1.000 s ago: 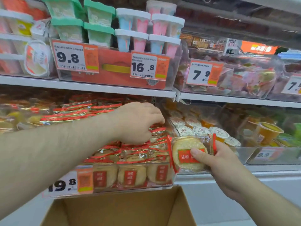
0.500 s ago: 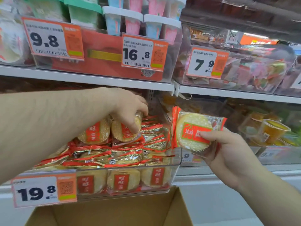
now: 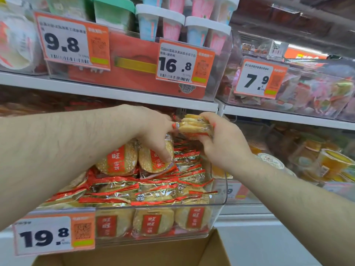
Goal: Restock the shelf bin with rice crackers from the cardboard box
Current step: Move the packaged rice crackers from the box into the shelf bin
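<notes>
Rice crackers (image 3: pixel 194 125) — one small pack sits pinched in the right hand (image 3: pixel 224 144), fingers curled round it, above the back of the shelf bin (image 3: pixel 217 206). The left hand (image 3: pixel 155 137) touches that pack's sealed end with its upper fingers while its lower fingers press an upright pack (image 3: pixel 155 160) just beneath. These packs look light, crinkly and slick, and the discs inside likely brittle — best held by the flat faces or the crimped ends, never squeezed. The cardboard box (image 3: pixel 134 254) below both hands is cut off, its contents unseen; the bin's rear is hidden behind the hands.
</notes>
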